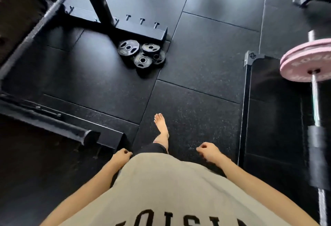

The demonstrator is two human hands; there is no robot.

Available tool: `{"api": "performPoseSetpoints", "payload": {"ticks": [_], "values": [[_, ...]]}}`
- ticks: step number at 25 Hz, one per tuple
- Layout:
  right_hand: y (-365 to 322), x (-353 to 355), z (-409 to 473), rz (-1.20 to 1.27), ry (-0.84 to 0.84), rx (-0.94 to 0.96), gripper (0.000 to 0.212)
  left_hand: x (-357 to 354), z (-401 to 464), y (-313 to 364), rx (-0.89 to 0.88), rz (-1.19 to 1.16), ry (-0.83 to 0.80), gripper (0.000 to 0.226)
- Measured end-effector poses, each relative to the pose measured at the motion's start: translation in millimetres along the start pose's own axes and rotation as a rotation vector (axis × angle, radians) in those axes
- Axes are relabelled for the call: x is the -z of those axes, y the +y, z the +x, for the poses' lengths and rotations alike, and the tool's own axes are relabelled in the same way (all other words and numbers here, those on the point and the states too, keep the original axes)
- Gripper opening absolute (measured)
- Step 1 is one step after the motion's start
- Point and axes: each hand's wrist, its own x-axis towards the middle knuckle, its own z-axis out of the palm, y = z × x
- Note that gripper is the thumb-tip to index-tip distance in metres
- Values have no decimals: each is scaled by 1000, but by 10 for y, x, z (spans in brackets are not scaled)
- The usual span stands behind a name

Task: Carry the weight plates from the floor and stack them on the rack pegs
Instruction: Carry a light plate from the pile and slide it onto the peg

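Head view: 4 weight plates (141,54) are seen clustered on the floor (197,46) beside the rack base (125,27). Left hand (120,156) and right hand (208,151) loosely curled, nothing held. No plate carried yet.

Small black weight plates (141,54): clustered on rubber floor (197,46) beside rack base (125,27). Left hand (121,156), right hand (208,151): loosely curled, holding nothing. Pink-plated barbell (307,60) at right.
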Motion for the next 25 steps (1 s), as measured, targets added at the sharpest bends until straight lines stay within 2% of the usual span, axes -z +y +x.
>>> {"api": "performPoseSetpoints", "payload": {"ticks": [4, 7, 10, 17, 21, 25], "values": [[-872, 624, 751, -113, -41, 49, 10, 444, 559, 726, 5, -23, -104, 29], [-1599, 1068, 1163, -147, -1, 106, 10, 1083, 897, 1243, 15, -50, -40, 26], [-2472, 1535, 1588, -121, 32, 175, 11, 1784, 1262, 1803, 5, -179, 35, 22], [-4246, 2278, 2608, -128, -72, 191, 15, 2900, 2092, 3128, 44, -424, 56, 18], [-5232, 2604, 3288, -221, -128, 175, 16, 3328, 2552, 3661, 158, -537, 65, 15], [-6086, 2656, 3849, -277, -227, 130, 18, 3520, 3079, 3863, 277, -630, 64, 12]]}}
